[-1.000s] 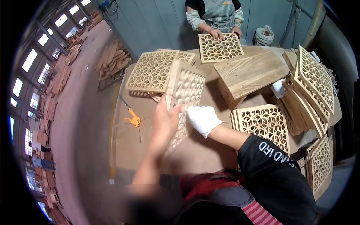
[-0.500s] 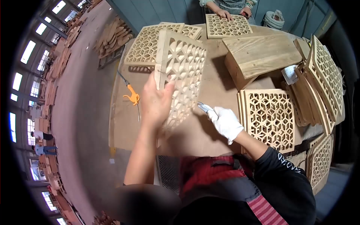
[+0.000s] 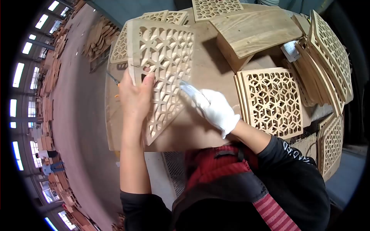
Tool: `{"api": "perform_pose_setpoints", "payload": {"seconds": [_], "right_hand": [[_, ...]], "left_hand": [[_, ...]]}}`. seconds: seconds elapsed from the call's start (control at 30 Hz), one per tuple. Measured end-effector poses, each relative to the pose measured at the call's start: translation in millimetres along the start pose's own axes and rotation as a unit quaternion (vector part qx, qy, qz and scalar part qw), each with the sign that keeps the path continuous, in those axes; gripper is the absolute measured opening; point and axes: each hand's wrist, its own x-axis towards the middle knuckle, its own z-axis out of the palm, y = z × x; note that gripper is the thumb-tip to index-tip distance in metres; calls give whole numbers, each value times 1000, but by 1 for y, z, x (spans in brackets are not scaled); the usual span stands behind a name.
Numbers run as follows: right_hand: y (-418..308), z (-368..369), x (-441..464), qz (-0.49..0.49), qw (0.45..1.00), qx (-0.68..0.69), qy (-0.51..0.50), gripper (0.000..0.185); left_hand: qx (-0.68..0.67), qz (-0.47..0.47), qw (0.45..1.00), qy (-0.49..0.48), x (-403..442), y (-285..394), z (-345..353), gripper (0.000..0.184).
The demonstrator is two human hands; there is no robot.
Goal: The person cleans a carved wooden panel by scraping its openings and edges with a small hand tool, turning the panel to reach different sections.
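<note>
A light wooden lattice panel [image 3: 169, 65] is held up on edge and tilted over the table. My bare left hand [image 3: 135, 92] grips its left border, with the thumb on the near face. My right hand [image 3: 217, 109], in a white glove, is close to the panel's right edge. Its fingers are closed around a small grey-blue piece [image 3: 189, 90], smeared by motion, whose kind I cannot make out. Whether that piece touches the panel is unclear.
A stack of lattice panels [image 3: 271, 102] lies at right, below a wooden box [image 3: 256, 30]. More panels lean at far right [image 3: 331, 57]; others lie behind the held one [image 3: 119, 46]. An air blow gun [image 3: 113, 79] is partly hidden at left. Another panel [image 3: 216, 8] lies at the back.
The view has shifted, and the co-worker's hands at the back are out of frame. The held panel has turned its lattice face more towards me. My gloved hand has come nearer its edge.
</note>
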Motion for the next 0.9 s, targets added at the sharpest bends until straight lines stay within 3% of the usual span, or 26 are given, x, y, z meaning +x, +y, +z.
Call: {"api": "perform_pose_setpoints", "payload": {"seconds": [0.03,0.1,0.13,0.23,0.3,0.33,0.43,0.63,0.67,0.7,0.77,0.83,0.9], "right_hand": [[9,1,3,-167,976,-128,51,26],[10,1,10,-222,956,-174,78,16],[5,-5,12,-199,961,-187,44,25],[-6,-13,21,-156,965,-206,47,23],[-7,-13,30,-25,989,-141,46,32],[-14,-18,33,-16,986,-164,39,36],[-18,-25,35,-36,969,-240,40,36],[-50,-35,34,-60,959,-278,-8,36],[-60,-39,39,37,952,-291,-82,37],[-58,-36,37,-24,957,-286,-49,37],[-67,-36,45,-4,956,-282,-76,36],[-42,-15,51,-125,963,-238,31,33],[-59,-17,61,-50,950,-304,-51,28]], "left_hand": [[22,4,1000,0,2,-3,-1,21],[6,11,1000,-1,3,-5,-3,20],[15,9,1000,-5,3,-4,-4,20],[-6,4,1000,-16,2,-4,-5,21],[-16,-2,1000,-21,0,0,-3,21],[-43,-4,999,-20,0,0,-1,22],[35,46,998,-29,2,-1,-2,24],[32,30,999,-31,5,3,4,25],[37,27,999,-29,5,6,5,24],[14,1,999,-33,4,12,6,24],[15,17,999,-32,2,13,8,24],[64,31,997,-29,-3,26,11,22],[81,47,995,-35,-7,31,13,24]]}}
